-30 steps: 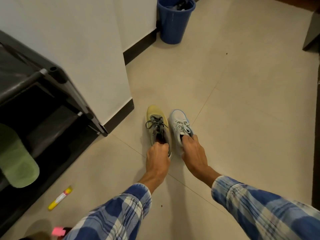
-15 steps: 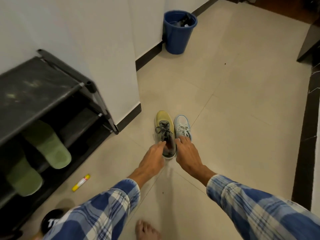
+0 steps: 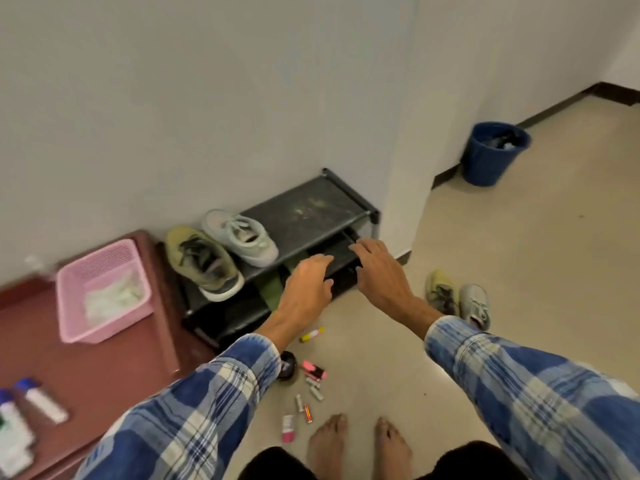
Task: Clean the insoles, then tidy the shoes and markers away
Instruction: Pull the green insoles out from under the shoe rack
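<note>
An olive shoe (image 3: 204,263) and a pale shoe (image 3: 242,237) sit side by side on top of the black shoe rack (image 3: 311,206). A yellow shoe (image 3: 440,292) and a grey shoe (image 3: 475,304) stand together on the floor to its right. A yellow marker (image 3: 311,334) and a pink marker (image 3: 313,370) (among smaller, blurred pieces) lie on the floor before the rack. The left hand (image 3: 306,284) and right hand (image 3: 379,268) hover at the rack's front, fingers apart, holding nothing. A pink basket (image 3: 100,261) rests on the maroon surface (image 3: 121,358).

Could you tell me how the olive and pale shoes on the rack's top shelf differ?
The olive shoe has dark laces, the pale shoe light ones. The olive shoe sits left of the pale shoe. Both stand upright on the rack, toes toward the wall.
</note>
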